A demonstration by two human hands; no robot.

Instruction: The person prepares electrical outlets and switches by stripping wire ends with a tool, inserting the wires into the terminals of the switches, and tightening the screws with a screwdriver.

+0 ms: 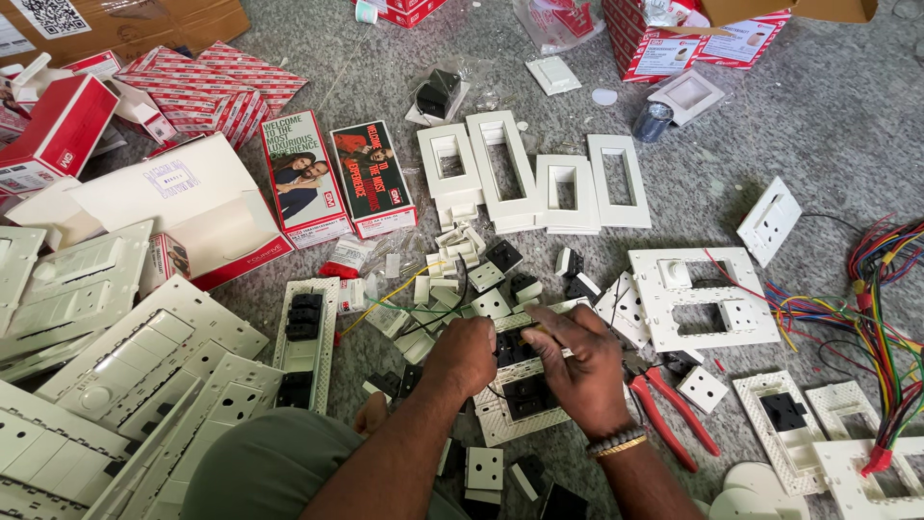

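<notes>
Your knee point(260, 472) sits lowest; above it, your left hand point(464, 354) is fisted and your right hand point(582, 371) clamps the white switch plate point(510, 409) on the floor, beside red pliers point(674, 409).

Matt white plastic switch plate point(500, 409); glossy red-handled pliers point(669, 409); speckled grey rough floor point(770, 125)

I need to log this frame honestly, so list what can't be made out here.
Head view only:
- Left hand and right hand cover the middle of the white plate; what the fingers grip is hidden.
- Pliers: jaws tucked behind the right hand.
- Wires: cut off by the right edge.
- Panels: cut off at the left and bottom edges.
- Boxes: cut off by the top edge.
</notes>
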